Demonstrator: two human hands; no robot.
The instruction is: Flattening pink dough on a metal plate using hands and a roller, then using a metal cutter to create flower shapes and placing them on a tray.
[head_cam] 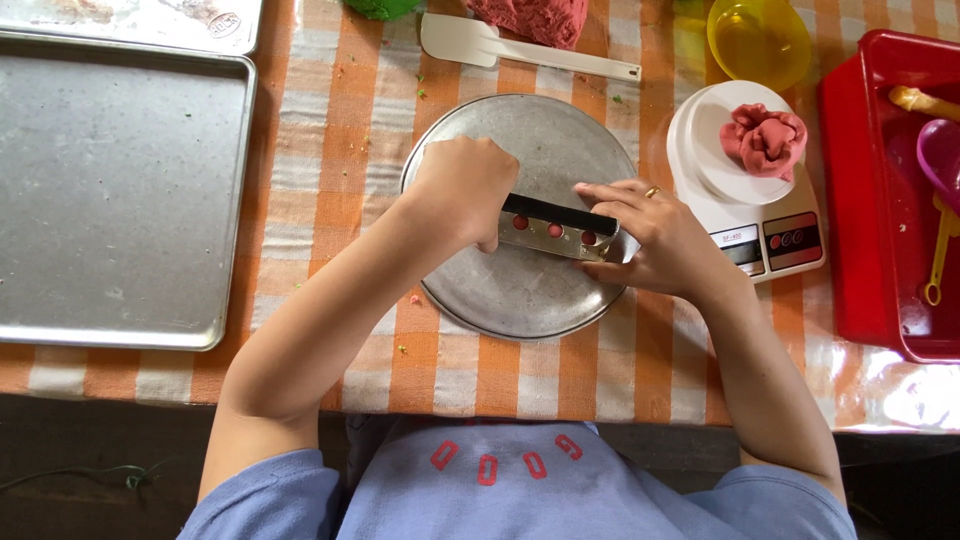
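- The left hand (462, 190) is curled into a fist around the dark handle end of a metal dough scraper (558, 229), while the right hand (652, 240) pinches the scraper's other end between thumb and fingers.
- The scraper lies across the middle of a round metal pan (520, 300), its blade showing three red dots of dough or reflection; which, the view does not settle.
- The pan sits on a tabletop (340, 150) covered in an orange-and-white checked cloth, near the edge closest to the person.
- Just right of the pan stands a white kitchen scale (745, 215) carrying a crumpled lump of pink dough (765, 138).
- Farther right, a red plastic bin (875, 220) holds coloured utensils.
- On the far side lie a white spatula (500, 45), a larger pink dough mass (535, 18) and a yellow bowl (758, 40).
- To the left rests a large rectangular baking tray (115, 190), with a second tray (140, 20) beyond it.
- Small crumbs dot the cloth around the pan.
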